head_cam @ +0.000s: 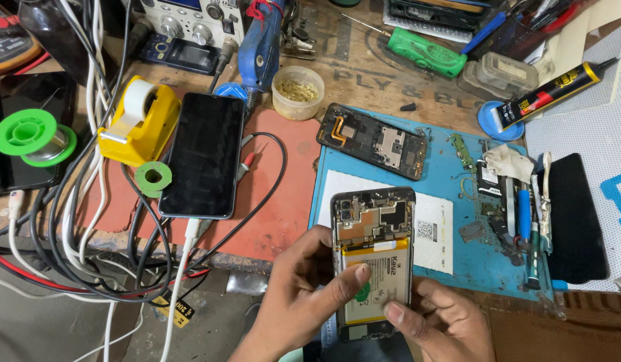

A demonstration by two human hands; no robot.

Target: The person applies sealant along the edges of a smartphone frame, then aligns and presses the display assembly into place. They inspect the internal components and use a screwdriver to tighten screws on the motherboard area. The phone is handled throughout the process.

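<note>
Opened phone, back off, battery exposed

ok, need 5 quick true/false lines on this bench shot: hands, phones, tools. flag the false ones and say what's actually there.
1. Both hands, left hand and right hand, hold the opened phone. True.
2. The opened phone's back cover is on. False: its battery and boards are exposed.
3. The black phone on the red mat lies screen up with a white cable at its lower end. True.
4. The screwdriver at the top has a red handle. False: the handle is green.
5. The tape dispenser is blue. False: it is yellow.
</note>
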